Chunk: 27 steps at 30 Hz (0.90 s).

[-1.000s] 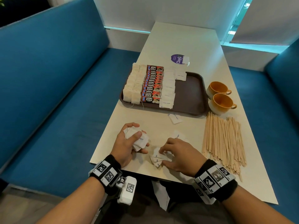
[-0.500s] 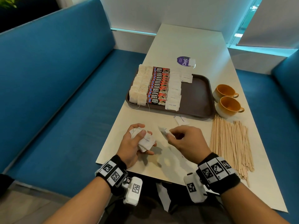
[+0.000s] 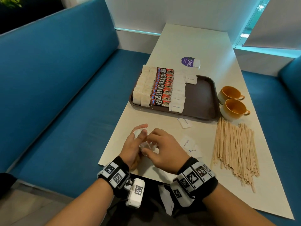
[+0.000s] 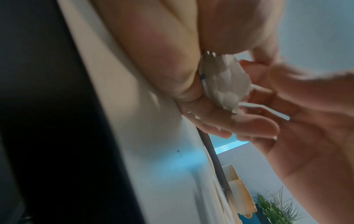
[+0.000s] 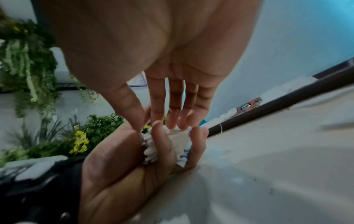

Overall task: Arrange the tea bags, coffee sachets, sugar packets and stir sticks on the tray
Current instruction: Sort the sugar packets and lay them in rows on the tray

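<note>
Between blue benches, near the table's (image 3: 192, 38) near edge, the right hand (image 3: 164, 150), which a moment ago pinched one packet, now presses it with straight fingers into the sugar packets (image 3: 145, 146) clutched by the left hand (image 3: 132, 147), readying them for the tray (image 3: 210, 95).

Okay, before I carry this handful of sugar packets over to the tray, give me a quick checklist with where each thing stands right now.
1. Bundle of sugar packets held in the left hand: ok, fingers curl round it.
2. Right hand steadying the bundle: ok, fingertips touch its top.
3. Packets squared up: not ok, edges stick out unevenly.
4. Bare space on the tray: ok, right part is open.
5. Loose packets on the table gathered: not ok, at least three remain.
6. Stir sticks on the tray: not ok, all on the table.
</note>
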{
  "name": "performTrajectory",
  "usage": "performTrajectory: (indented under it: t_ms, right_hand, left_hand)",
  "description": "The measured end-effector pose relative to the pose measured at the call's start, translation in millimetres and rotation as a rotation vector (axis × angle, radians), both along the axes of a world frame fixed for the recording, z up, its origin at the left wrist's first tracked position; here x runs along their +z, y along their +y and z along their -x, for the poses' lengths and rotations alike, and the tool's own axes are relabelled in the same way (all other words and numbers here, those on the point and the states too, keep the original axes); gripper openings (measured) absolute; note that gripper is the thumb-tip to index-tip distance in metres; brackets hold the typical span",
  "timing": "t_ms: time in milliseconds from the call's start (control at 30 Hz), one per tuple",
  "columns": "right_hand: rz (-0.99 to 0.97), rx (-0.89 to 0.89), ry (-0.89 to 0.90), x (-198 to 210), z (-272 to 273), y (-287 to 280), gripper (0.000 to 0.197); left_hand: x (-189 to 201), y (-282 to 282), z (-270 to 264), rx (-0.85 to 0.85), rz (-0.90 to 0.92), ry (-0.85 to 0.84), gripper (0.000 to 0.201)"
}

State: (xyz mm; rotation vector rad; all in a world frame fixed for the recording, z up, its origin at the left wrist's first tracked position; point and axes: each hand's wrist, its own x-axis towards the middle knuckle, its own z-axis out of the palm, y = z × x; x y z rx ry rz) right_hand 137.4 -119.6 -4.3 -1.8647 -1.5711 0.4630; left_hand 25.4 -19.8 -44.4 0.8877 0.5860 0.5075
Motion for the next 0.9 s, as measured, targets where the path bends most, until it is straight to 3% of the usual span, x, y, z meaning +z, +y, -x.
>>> performTrajectory:
  t_ms: [100,200,300,433,533,767,900]
  right_hand:
    - [0.005,-0.030,0.099,2,-10,-8,0.015]
    - [0.025,-0.181,0.172,8,-38,-22,0.017]
    - [0.129,-0.468,0.074,10,-78,-38,0.012]
    - [0.516,-0.518,-0.114,7,-110,-50,0.048]
    - [0.591,-0.452,-0.151,-2,-106,-47,0.060]
    - [0.471,-0.429,0.034,-7,-101,-34,0.022]
    - [0.372,-0.425,0.208,8,-108,-43,0.014]
  left_hand:
    - [-2,0,-2,0.004,0.047,-0.046,0.047]
    - [-11,2,-3,0.002,0.055,-0.040,0.046]
    - [-10,4,-4,-0.030,0.065,-0.060,0.047]
    - [-9,3,-3,-0.048,0.048,-0.059,0.053]
    - [-8,1,-3,-0.049,0.013,-0.042,0.054]
    - [-6,0,-2,-0.048,-0.025,-0.023,0.047]
    - [-5,0,-2,-0.044,-0.018,-0.039,0.048]
